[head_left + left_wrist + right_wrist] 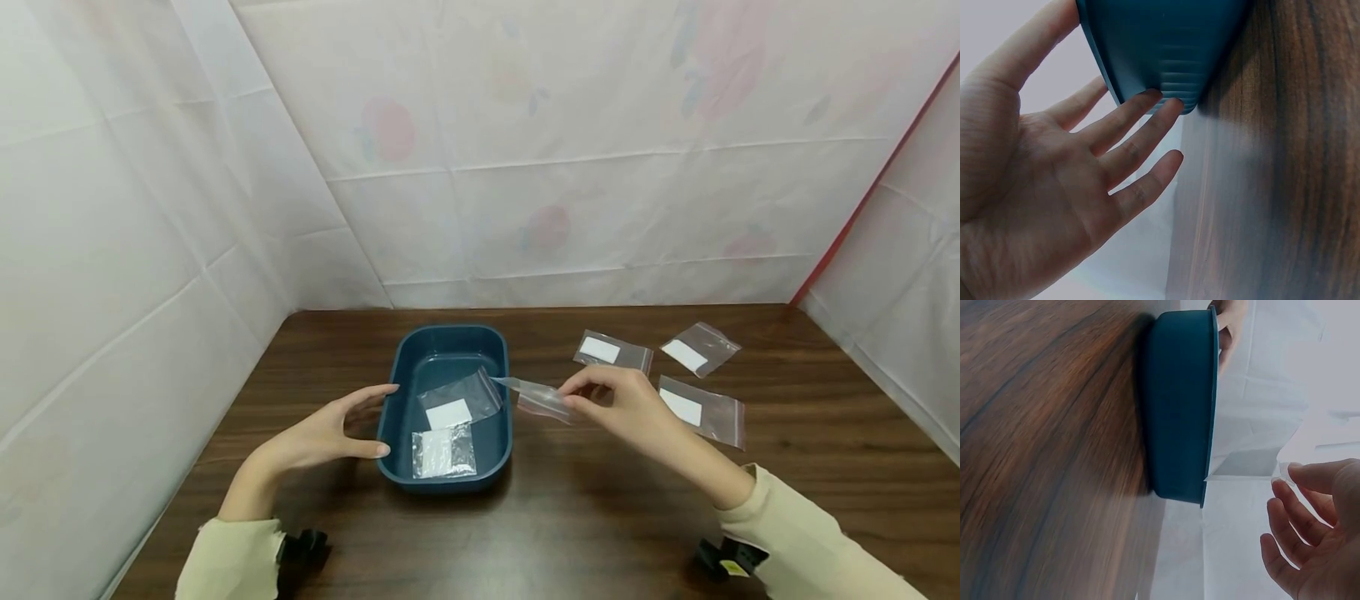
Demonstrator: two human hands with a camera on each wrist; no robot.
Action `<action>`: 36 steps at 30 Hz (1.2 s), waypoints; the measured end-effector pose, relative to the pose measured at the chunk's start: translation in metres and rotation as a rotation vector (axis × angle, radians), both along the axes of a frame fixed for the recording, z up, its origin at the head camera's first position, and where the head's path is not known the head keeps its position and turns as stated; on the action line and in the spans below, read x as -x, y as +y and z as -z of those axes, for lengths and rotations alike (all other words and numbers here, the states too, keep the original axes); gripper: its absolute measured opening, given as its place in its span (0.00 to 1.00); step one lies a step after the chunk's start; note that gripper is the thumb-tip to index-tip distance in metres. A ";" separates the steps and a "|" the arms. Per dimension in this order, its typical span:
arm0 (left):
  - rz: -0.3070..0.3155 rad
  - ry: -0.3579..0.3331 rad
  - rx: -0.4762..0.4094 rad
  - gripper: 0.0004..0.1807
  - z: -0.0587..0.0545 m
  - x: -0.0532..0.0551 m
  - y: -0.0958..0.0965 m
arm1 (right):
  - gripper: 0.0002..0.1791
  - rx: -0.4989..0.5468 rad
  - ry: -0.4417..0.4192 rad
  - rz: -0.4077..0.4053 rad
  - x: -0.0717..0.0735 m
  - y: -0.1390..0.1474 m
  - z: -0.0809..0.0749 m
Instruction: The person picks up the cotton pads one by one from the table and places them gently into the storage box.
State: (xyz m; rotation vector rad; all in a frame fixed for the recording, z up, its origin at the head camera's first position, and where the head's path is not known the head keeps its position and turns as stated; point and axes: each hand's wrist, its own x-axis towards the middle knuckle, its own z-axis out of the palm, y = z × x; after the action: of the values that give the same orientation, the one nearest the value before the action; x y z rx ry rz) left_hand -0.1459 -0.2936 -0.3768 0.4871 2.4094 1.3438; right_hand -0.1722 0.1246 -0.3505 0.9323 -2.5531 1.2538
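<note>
My right hand (pixel 622 402) pinches a small clear zip bag (pixel 542 398) between thumb and fingertips. One end of that bag reaches the right rim of a dark blue plastic bin (pixel 495 471); the right wrist view shows the bag (pixel 1247 464) stretched out flat from the fingertips. Spread wide, my left hand (pixel 318 435) is at the bin's left side, its thumb and fingertips by the rim and outer wall. Inside the bin lie two zip bags, one with a white label (pixel 448 414) and a crinkled one (pixel 459 454) nearer me.
Right of the bin, three more labelled zip bags lie on the dark wooden table (pixel 592 517): one at the back (pixel 615 352), one at the far right (pixel 702 348) and one beside my right wrist (pixel 708 412). White sheeting (pixel 562 175) walls the table's back and sides.
</note>
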 end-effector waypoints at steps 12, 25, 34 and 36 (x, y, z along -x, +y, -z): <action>0.004 -0.002 -0.005 0.47 0.000 0.000 0.000 | 0.07 0.009 -0.036 -0.050 0.000 -0.022 -0.006; 0.006 -0.006 -0.008 0.47 0.000 0.000 0.000 | 0.06 0.046 -0.013 -0.110 0.003 -0.043 -0.004; 0.003 -0.004 -0.012 0.47 0.001 0.000 0.000 | 0.05 0.064 -0.053 -0.140 0.005 -0.056 -0.002; 0.003 -0.003 -0.011 0.47 0.001 0.000 0.000 | 0.05 0.070 -0.069 -0.145 0.005 -0.058 -0.002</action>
State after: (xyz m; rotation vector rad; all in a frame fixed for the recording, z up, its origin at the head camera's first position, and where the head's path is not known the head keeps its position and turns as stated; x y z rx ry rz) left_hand -0.1462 -0.2934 -0.3773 0.4905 2.3990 1.3567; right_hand -0.1770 0.0668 -0.3489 1.0954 -2.5132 1.4281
